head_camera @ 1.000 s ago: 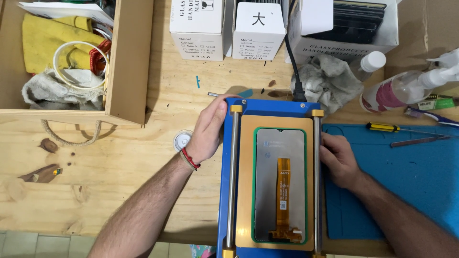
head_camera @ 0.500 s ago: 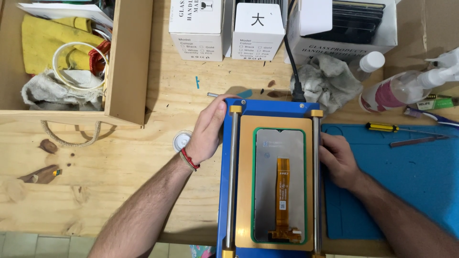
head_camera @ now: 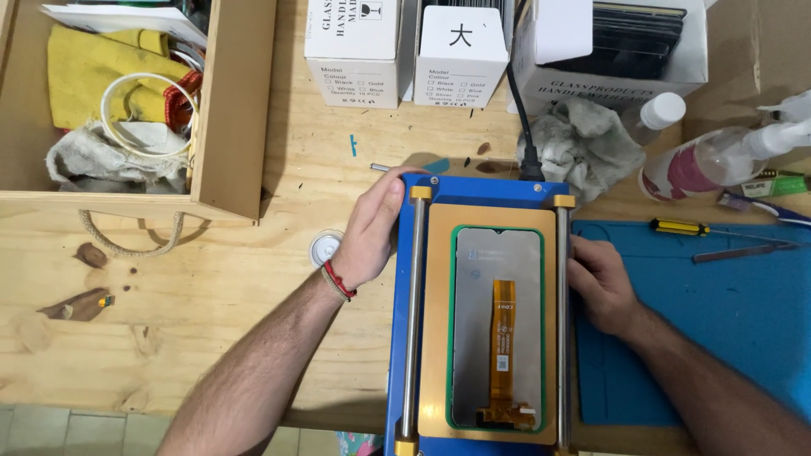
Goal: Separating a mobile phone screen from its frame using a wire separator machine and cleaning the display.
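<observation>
- Left hand rests flat on the left edge of the blue separator machine, grip released.
- Right hand presses against the machine's right rail; whether its grip is released or clenched, cannot tell.
- Phone screen lies face down in the green frame, centred on the machine, on the bench.

Wooden bench: blue fixture, blue mat, boxes.
</observation>
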